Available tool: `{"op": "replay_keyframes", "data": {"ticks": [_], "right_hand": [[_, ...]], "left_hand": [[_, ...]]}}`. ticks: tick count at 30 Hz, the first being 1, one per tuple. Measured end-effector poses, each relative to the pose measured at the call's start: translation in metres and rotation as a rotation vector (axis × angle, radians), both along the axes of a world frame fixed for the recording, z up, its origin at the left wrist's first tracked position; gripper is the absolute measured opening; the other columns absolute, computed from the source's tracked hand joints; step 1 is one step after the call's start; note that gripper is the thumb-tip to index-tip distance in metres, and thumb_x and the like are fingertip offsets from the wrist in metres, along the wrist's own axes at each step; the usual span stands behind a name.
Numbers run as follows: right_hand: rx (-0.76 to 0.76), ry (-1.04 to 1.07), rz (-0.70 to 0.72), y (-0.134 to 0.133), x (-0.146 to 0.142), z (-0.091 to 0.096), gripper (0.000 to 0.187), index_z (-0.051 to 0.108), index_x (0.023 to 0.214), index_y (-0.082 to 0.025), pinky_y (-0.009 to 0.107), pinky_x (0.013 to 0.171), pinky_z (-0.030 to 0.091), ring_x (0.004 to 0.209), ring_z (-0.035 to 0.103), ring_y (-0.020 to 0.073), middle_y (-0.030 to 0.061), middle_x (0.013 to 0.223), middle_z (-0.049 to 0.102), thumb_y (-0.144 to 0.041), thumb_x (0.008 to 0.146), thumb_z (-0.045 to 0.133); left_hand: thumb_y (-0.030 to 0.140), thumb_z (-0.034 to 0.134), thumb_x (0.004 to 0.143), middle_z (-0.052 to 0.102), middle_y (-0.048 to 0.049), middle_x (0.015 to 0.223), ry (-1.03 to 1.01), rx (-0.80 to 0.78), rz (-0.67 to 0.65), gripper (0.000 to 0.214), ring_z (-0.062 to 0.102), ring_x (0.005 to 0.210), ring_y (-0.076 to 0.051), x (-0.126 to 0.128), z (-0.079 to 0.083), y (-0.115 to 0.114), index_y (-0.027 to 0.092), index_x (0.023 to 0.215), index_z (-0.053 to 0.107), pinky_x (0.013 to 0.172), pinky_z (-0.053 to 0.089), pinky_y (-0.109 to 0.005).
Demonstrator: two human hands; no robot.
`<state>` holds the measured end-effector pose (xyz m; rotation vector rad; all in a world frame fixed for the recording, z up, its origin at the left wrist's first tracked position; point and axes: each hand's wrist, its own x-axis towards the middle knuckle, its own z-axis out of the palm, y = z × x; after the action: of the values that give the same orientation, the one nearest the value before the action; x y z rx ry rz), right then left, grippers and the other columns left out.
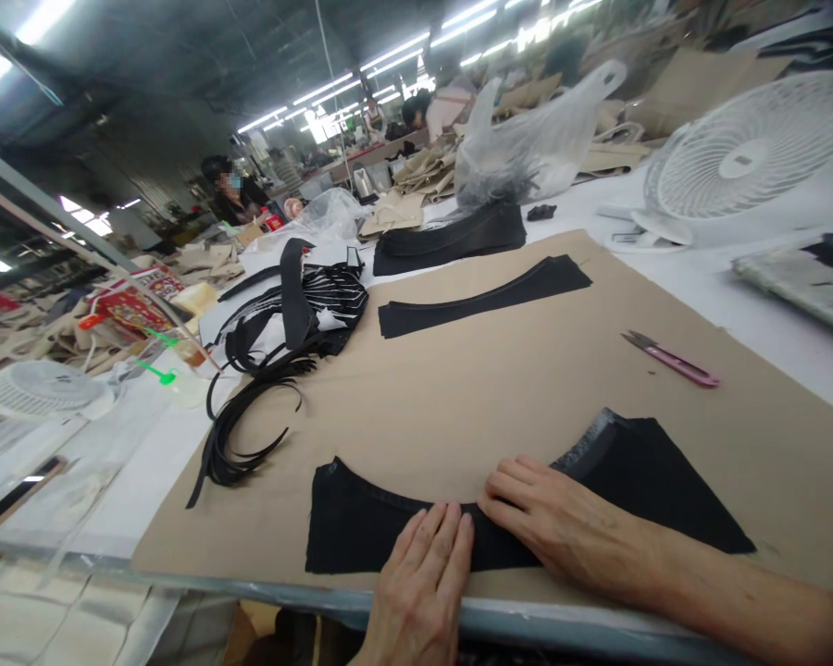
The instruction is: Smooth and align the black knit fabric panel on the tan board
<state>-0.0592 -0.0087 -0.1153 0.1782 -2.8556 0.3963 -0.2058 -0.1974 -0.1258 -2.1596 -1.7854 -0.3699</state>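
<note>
One head view: black cloth point(357, 525) lies under both grips. The left grip point(422, 581) rests flat, pinching nothing; whether the right grip point(553, 520) pinches, I cannot tell. Smoothing seems in hand; the next move likely calls for even pressure, with snips point(681, 366) beyond the right grip.

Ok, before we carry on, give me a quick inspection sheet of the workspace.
Surface: brown sheet over a white tabletop.
Job's things: black fabric piece with a curved edge, under both hands.
Clutter: pink-handled snips on the sheet's right; black strips at left; second black piece and black stack beyond; plastic bag behind.
Hands: left hand flat on the piece; right hand at its curved edge.
Cables: thin line overhead; cord or rod, cannot tell.
Surroundings: white fan at right; person in the background.
</note>
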Motion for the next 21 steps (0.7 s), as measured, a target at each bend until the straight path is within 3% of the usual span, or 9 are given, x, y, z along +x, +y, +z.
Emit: {"op": "replay_keyframes", "data": {"ticks": [3,8,14,21], "right_hand": [[0.020,-0.001,0.008,0.001,0.001,0.002,0.019,0.058,0.096,-0.015,0.033,0.075,0.038,0.080,0.047,0.0193,0.0044,0.088,0.055,-0.003,0.083,0.051],[0.034,-0.022,0.025,0.003,0.002,0.003,0.020,0.058,0.100,-0.015,0.033,0.075,0.037,0.081,0.046,0.0200,0.0052,0.090,0.055,-0.004,0.085,0.050],[0.023,-0.003,0.020,0.002,0.001,0.001,0.020,0.058,0.102,-0.014,0.034,0.078,0.037,0.081,0.045,0.0199,0.0049,0.089,0.054,-0.004,0.087,0.048],[0.051,-0.001,0.042,0.002,0.002,0.002,0.018,0.059,0.102,-0.013,0.035,0.077,0.036,0.080,0.044,0.0198,0.0056,0.089,0.054,-0.008,0.091,0.045]], "left_hand": [[0.005,0.039,0.086,0.059,-0.0144,0.129,-0.188,0.021,0.040,0.049,0.046,0.130,-0.021,0.001,-0.003,-0.002,0.009,0.134,0.045,0.101,0.049,-0.033],[0.009,0.045,0.090,0.059,-0.0095,0.117,-0.483,0.028,0.281,0.042,0.055,0.112,-0.018,0.003,-0.001,-0.001,0.021,0.130,0.049,0.093,0.052,-0.031],[0.003,0.038,0.088,0.060,-0.0080,0.103,-0.420,-0.045,0.291,0.047,0.055,0.097,-0.019,0.005,0.006,0.011,0.021,0.129,0.052,0.081,0.050,-0.034],[0.007,0.034,0.086,0.061,-0.0088,0.110,-0.120,0.033,0.233,0.051,0.050,0.106,-0.025,0.009,-0.007,0.007,0.017,0.133,0.051,0.096,0.034,-0.042]]}}
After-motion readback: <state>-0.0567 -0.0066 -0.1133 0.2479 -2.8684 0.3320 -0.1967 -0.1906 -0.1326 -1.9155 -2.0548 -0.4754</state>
